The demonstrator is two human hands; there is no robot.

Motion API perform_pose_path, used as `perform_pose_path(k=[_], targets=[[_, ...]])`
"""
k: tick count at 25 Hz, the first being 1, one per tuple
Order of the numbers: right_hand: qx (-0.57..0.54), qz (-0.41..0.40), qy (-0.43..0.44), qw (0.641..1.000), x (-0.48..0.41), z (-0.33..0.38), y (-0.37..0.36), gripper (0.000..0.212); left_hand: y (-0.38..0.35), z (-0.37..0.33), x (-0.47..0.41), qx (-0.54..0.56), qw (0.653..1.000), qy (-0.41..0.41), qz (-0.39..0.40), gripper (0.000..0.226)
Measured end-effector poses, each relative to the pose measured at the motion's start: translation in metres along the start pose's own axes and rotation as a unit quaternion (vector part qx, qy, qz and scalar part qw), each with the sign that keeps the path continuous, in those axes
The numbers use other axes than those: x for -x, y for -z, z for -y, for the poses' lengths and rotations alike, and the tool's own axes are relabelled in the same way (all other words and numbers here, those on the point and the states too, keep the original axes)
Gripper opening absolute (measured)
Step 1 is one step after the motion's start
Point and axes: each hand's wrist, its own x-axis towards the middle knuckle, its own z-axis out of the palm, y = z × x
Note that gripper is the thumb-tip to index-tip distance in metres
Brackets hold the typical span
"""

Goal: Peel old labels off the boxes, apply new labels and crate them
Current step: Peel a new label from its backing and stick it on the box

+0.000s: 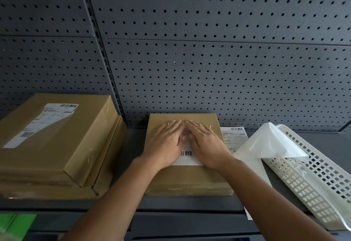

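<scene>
Left hand (165,143) and right hand (208,145), fingers straight, are pressing a label (190,161) onto a box (187,181).
Clear film (271,142) is draping the white basket (315,181) alongside.

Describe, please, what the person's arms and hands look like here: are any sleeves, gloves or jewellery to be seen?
The left forearm and right forearm are bare down to the frame's lower edge; no sleeve shows. The left hand and right hand wear no gloves. No ring, watch or bracelet shows. The nails are too small to judge.
</scene>
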Motion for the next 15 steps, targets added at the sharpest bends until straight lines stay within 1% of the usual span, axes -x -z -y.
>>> perform_pose_path(k=[4, 12, 13, 15], targets=[[0.02, 0.031, -0.002, 0.999, -0.009, -0.002, -0.007, 0.052, -0.006, 0.004, -0.006, -0.032, 0.999, 0.002, 0.0, 0.054], [-0.047, -0.03, -0.091, 0.994, -0.002, -0.007, 0.005, 0.046, 0.007, 0.019, 0.008, -0.011, 0.998, 0.061, -0.02, 0.058], [-0.048, -0.035, -0.087, 0.994, 0.001, -0.006, 0.008, 0.045, 0.008, 0.017, 0.014, -0.004, 0.998, 0.06, -0.028, 0.058], [-0.054, -0.021, -0.043, 0.997, 0.011, 0.003, 0.011, 0.046, 0.01, 0.007, 0.025, 0.013, 0.998, 0.039, -0.047, 0.056]])
